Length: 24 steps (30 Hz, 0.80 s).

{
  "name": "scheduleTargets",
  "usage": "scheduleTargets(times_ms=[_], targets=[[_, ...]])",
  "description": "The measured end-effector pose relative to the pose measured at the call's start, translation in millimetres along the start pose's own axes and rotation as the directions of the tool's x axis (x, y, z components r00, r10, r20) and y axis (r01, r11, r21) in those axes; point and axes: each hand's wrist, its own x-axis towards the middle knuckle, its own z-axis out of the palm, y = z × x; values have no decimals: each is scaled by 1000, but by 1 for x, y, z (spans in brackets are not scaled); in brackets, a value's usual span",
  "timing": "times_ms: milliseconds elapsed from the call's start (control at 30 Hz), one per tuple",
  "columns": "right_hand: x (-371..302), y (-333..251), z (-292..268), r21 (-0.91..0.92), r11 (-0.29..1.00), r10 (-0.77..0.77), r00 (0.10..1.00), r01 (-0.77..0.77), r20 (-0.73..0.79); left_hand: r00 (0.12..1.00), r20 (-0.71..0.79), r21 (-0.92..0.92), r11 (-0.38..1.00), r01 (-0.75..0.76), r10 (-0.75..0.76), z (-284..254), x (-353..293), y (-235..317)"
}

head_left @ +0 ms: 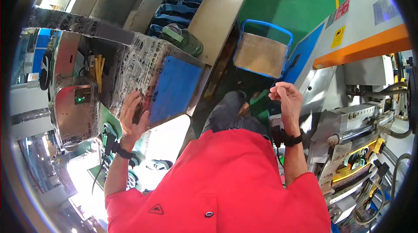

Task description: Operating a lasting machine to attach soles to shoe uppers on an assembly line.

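My left hand point(133, 120) has its fingers spread, at the near side of a plastic-wrapped box point(139, 63) with a blue panel point(176, 87). Whether the fingertips touch the wrap I cannot tell. To the right, my right hand point(287, 102) is raised beside the machine with its fingers curled in toward the thumb. Nothing shows in it. Each wrist wears a black band. A clear green bottle point(191, 43) with a pale green top is at the far end of the blue panel.
Dark blue shaped pieces point(185, 0) sit in a row at the far left. Ahead stands a blue-framed stool or cart point(261, 54) with a brown top. A machine point(361, 120) with rods and hoses lines my right. Shoe-like pieces point(159, 164) lie on a bright surface lower left.
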Motion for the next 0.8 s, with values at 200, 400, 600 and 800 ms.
scheduleTargets(times_ms=[200,400,600,800], targets=[[1,5,-10,17,999,29,1000,-28,-13,999,26,29,999,40,-40,0,3,4],[-1,6,-17,41,998,52,999,-51,-18,999,19,39,999,34,-35,-1,2,3],[-4,6,-23,35,997,68,997,-67,-30,999,25,63,998,26,-28,0,0,7],[-5,7,-30,16,997,73,997,-72,-36,999,25,47,999,27,-28,0,0,11]])
